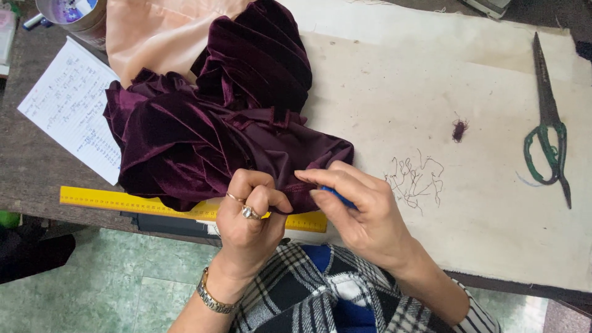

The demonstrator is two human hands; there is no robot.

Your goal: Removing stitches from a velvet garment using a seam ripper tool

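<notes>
Head view, looking down.

- Velvet cloth (209, 123) — dark purple, heaped in folds at centre left of the frame, its lower edge pulled toward the person so the hem lies within reach of both hands.
- Left hand (250, 213) — fingers curled shut, pinching the velvet edge at lower centre; rings on two fingers, a metal watch (213, 299) at the wrist. The grip seems meant to keep the edge taut.
- Right hand (361, 209) — fingers pressed together around a small blue tool (338, 196), mostly hidden, its tip at the same edge; what kind of tool cannot be told.
- Yellow ruler (123, 200) — flat along the near edge, partly under the cloth.
- Scissors (549, 132) — green-handled, closed, laid well apart at the right.
- Loose threads (416, 179) and a purple fluff (459, 129) — right of the cloth.
- Peach fabric (154, 34), upper left; written paper sheet (68, 105), left; a round tin (74, 15) at the top left corner.

Surface: bench (37, 166) of dark wood, covered at right by a stained cream sheet (481, 203). Floor (135, 283) — green tile, lower left.
</notes>
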